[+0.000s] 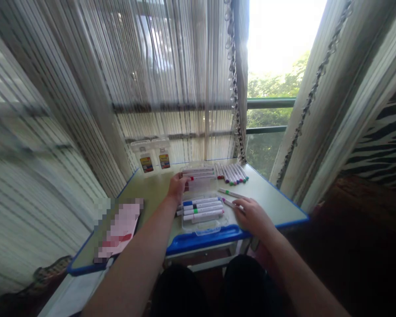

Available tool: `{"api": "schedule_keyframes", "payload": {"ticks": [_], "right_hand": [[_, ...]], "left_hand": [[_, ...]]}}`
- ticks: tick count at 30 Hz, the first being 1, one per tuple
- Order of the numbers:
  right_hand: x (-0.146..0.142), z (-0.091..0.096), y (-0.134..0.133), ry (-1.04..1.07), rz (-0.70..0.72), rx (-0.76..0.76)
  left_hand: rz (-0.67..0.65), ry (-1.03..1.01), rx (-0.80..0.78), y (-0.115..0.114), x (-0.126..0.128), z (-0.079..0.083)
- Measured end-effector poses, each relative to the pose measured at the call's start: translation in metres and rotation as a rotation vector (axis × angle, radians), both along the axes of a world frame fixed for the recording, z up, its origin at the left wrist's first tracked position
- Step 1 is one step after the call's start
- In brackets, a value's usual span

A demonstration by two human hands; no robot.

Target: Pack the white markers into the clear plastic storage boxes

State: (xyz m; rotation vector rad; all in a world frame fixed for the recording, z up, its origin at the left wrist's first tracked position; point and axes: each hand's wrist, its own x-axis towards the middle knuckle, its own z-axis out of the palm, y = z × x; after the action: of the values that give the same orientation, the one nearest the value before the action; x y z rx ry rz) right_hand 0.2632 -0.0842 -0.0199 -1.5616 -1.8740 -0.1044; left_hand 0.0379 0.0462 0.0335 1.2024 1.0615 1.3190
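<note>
Touching the left side of the open case (201,188), the left hand (178,188) is bending its fingers beside a red-banded marker (201,178) in the far half; whether it is gripping marker or case, I cannot tell. The right hand (251,213) is curling its fingers narrowly over a purple-tipped marker (229,203) just right of the case, though I cannot tell whether it is gripping it. A green-banded marker (233,193) is lying just beyond that one. Other markers (203,216) are lying side by side in the near half. A row of markers (232,173) is fanning out beyond, near the table's (273,198) far edge. Two clear boxes (158,154) are standing at the far left.
</note>
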Motion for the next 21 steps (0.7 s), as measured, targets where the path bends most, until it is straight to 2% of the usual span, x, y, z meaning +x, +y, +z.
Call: {"api": "schedule_keyframes", "payload": {"ticks": [2,5,9,14,18,21], "right_hand": [[-0.001,-0.007,0.0,0.015,-0.078,0.013],[-0.001,-0.005,0.007,-0.026,-0.082,0.003],[-0.002,0.011,0.023,-0.075,-0.077,0.032],[-0.02,0.034,0.056,-0.002,-0.025,0.134],[-0.036,0.047,0.078,-0.082,0.007,0.108],[-0.043,0.051,0.084,-0.169,-0.039,0.053]], "left_hand": [[0.0,0.014,0.001,0.0,0.0,0.0],[-0.023,0.01,0.001,-0.002,0.0,0.002],[-0.031,0.002,0.014,-0.002,0.0,0.001],[-0.049,0.009,0.016,0.002,0.0,-0.002],[-0.039,0.014,0.012,0.003,-0.001,-0.002],[-0.017,0.014,-0.004,0.002,0.0,-0.002]]}}
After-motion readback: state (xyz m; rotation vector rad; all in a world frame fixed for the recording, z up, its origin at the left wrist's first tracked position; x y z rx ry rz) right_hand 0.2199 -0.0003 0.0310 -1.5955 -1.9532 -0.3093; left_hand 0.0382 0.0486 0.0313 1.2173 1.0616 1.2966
